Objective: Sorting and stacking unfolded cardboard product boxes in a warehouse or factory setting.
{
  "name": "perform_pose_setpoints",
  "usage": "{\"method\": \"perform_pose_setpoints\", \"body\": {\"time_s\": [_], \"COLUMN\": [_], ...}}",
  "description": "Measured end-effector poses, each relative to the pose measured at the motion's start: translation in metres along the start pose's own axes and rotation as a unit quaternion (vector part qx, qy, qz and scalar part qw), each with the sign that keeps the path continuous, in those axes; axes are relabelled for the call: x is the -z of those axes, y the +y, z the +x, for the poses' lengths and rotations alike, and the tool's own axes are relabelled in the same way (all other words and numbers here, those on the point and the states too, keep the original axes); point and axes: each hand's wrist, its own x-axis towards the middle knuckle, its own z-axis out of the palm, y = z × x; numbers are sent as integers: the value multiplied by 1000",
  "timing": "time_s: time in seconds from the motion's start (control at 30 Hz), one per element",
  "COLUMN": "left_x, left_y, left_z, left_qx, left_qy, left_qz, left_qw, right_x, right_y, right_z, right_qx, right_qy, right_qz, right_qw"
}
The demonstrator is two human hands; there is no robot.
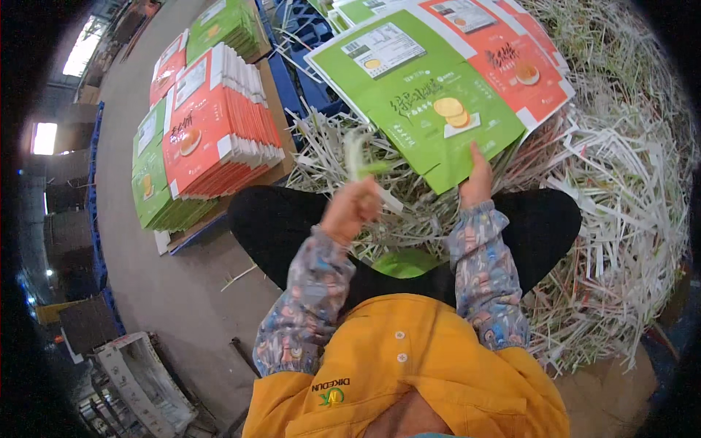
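My right hand grips the near edge of a flat printed cardboard sheet, thumb on top and the other fingers hidden under it. Green panels cover this sheet's left part, with a picture of round biscuits. Red-orange panels adjoin on the right; I cannot tell whether they belong to the same sheet. To its left, my left hand is closed, slightly blurred. A smeared white and green paper strip rises from its fingers. Shredded paper strips lie under and around the sheet.
Neat stacks of red and green flat cartons stand on a pallet at the left. A blue plastic pallet shows behind. Shredded paper heaps up along the right. A green scrap lies between my crossed legs. A worn whitish crate sits lower left.
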Motion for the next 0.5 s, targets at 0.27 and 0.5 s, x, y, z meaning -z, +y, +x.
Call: {"method": "perform_pose_setpoints", "body": {"time_s": [0.27,0.5], "left_x": [59,73], "left_y": [106,157], "left_z": [35,-21], "left_qx": [-245,-373], "left_qy": [-102,-36], "left_qz": [-259,-218], "left_qw": [929,901], "right_x": [-1,26], "right_y": [-25,-42], "right_z": [-18,-7], "right_qx": [-4,-14], "right_qy": [17,17], "right_qz": [8,3], "right_qw": [1000,1000]}}
